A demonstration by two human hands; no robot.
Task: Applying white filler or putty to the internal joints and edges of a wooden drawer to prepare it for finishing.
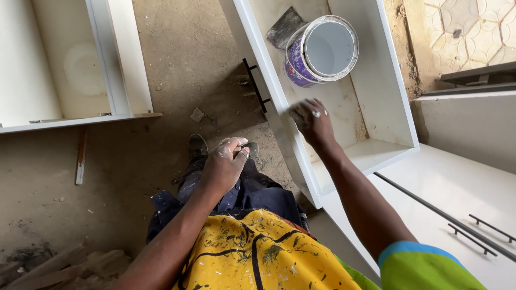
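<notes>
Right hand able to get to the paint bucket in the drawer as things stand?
Probably yes. The right hand rests on the white drawer's edge, and the open paint bucket sits just beyond it with nothing between them.

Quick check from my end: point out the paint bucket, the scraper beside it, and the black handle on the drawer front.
White plastic paint bucket with purple label [329, 47]: head view, inner wall.
Flat grey metal scraper [283, 27]: head view, blade middle.
Thin black bar handle [257, 88]: head view, bar midpoint, outside the white drawer [386, 91].
</notes>
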